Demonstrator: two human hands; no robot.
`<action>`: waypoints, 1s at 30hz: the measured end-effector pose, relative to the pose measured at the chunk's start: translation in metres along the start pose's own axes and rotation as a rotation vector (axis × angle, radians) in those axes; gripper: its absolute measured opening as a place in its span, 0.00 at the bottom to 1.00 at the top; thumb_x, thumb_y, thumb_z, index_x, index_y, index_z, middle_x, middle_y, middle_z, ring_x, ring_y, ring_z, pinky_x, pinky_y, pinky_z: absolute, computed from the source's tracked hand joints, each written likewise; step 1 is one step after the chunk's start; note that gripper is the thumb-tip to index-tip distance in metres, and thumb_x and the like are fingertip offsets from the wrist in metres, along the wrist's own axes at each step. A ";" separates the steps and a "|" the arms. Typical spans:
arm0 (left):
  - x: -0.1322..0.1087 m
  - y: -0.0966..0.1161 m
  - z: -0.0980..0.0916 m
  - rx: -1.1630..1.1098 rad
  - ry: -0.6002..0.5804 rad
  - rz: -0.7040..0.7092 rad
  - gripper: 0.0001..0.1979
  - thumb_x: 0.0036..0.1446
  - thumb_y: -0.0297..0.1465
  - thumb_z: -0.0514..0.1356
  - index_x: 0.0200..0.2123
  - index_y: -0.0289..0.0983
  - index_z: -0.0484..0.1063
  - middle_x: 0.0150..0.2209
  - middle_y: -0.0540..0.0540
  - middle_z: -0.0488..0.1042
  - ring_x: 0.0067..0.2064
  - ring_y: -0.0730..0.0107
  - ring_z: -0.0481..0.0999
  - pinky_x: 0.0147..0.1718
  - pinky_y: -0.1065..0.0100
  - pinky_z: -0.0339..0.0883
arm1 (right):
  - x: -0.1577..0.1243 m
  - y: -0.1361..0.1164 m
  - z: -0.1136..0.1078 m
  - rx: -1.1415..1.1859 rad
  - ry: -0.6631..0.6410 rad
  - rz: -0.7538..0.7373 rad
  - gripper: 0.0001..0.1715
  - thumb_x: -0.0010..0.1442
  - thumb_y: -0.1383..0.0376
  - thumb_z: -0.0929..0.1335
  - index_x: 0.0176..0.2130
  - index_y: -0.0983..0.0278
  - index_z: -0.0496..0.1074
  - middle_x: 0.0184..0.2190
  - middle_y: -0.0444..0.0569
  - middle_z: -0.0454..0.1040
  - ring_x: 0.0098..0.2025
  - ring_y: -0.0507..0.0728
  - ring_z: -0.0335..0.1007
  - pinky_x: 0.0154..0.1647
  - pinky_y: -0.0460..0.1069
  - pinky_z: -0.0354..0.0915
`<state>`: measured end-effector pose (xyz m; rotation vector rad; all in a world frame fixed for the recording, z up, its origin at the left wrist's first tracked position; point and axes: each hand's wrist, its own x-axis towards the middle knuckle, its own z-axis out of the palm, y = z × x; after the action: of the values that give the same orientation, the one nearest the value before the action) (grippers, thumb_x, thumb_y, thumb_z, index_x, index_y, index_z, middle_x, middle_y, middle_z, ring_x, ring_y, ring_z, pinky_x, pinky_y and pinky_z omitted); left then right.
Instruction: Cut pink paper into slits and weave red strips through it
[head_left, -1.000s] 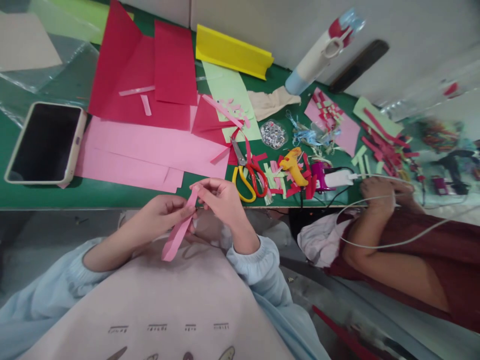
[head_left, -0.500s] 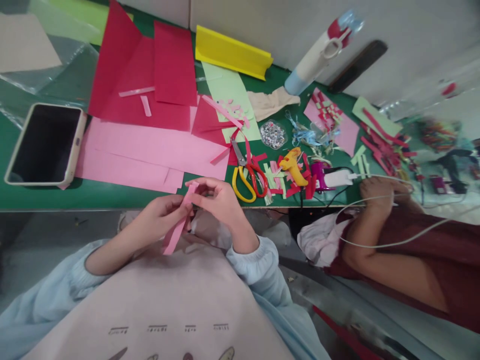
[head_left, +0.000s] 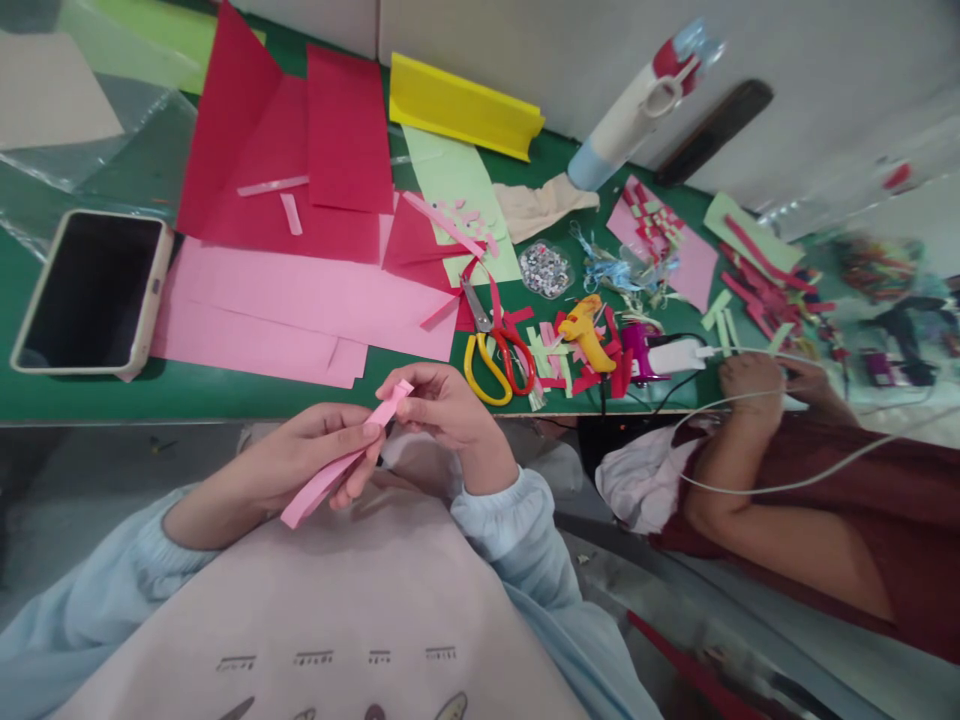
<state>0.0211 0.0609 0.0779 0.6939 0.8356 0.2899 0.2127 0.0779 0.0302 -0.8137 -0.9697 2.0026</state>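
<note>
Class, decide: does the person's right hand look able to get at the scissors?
Likely yes: the scissors lie uncovered just beside the right hand, nothing between, though it pinches the pink strip.

far right craft scraps [head_left: 877, 270] blurred; co-worker's arm [head_left: 825, 540] cut off by edge

No words, numbers or brand names can be read anywhere. The nearest thing to lettering is a row of small dark marks [head_left: 337, 657] printed across the pale garment [head_left: 390, 590] at the bottom of the view, too small and blurred to make out. The phone [head_left: 90, 290] has a dark screen, and the white bottle [head_left: 630, 105] and the pink strip [head_left: 307, 497] have plain surfaces.
</note>
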 end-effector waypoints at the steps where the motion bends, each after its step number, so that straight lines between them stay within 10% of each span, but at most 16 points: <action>1: 0.000 -0.001 0.000 0.009 0.000 0.004 0.19 0.54 0.47 0.66 0.24 0.38 0.70 0.15 0.50 0.71 0.14 0.77 0.66 0.12 0.78 0.55 | 0.000 0.000 0.000 -0.005 0.006 0.005 0.21 0.46 0.54 0.79 0.35 0.64 0.77 0.23 0.40 0.69 0.22 0.45 0.57 0.22 0.43 0.57; 10: 0.009 -0.009 -0.009 0.222 0.144 0.152 0.22 0.55 0.51 0.64 0.27 0.37 0.70 0.17 0.51 0.72 0.18 0.76 0.70 0.16 0.77 0.63 | -0.001 -0.003 0.007 -0.156 0.237 -0.151 0.32 0.43 0.50 0.79 0.44 0.60 0.73 0.30 0.40 0.70 0.26 0.47 0.64 0.23 0.42 0.64; 16: 0.009 -0.012 -0.008 0.355 0.295 0.252 0.22 0.58 0.50 0.61 0.28 0.36 0.69 0.19 0.51 0.73 0.19 0.75 0.71 0.18 0.76 0.65 | -0.007 -0.011 0.014 -0.519 0.357 -0.437 0.15 0.55 0.53 0.76 0.36 0.60 0.76 0.35 0.46 0.74 0.36 0.51 0.70 0.37 0.47 0.71; 30: 0.009 -0.007 -0.003 0.496 0.301 0.276 0.22 0.60 0.50 0.56 0.28 0.37 0.69 0.21 0.49 0.75 0.22 0.72 0.74 0.21 0.74 0.68 | -0.001 -0.009 0.019 -0.371 0.417 -0.302 0.16 0.51 0.53 0.77 0.30 0.63 0.76 0.32 0.46 0.79 0.31 0.51 0.74 0.36 0.48 0.75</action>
<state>0.0244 0.0615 0.0664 1.2558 1.1148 0.4495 0.2012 0.0738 0.0474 -1.1526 -1.1465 1.3424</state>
